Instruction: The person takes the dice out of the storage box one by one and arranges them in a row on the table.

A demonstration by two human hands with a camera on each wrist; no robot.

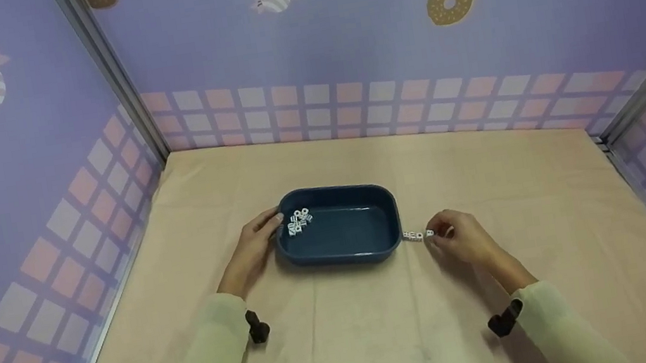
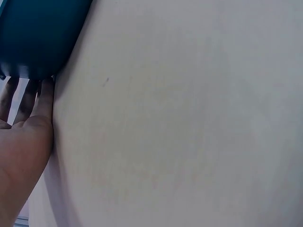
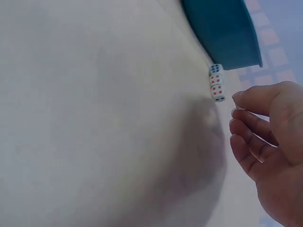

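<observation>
While pinching one die point(image 1: 430, 233) in right hand point(image 1: 465, 238), gripping tray point(image 1: 350, 232) left of those fingertips point(image 3: 240, 99) with left hand point(image 1: 253, 248), seemingly for steadiness.

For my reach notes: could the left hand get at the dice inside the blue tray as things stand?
Likely yes: the left hand grips the tray at its left end, close beside the dice inside, and the top is open. It would probably have to loosen its hold first.
</observation>
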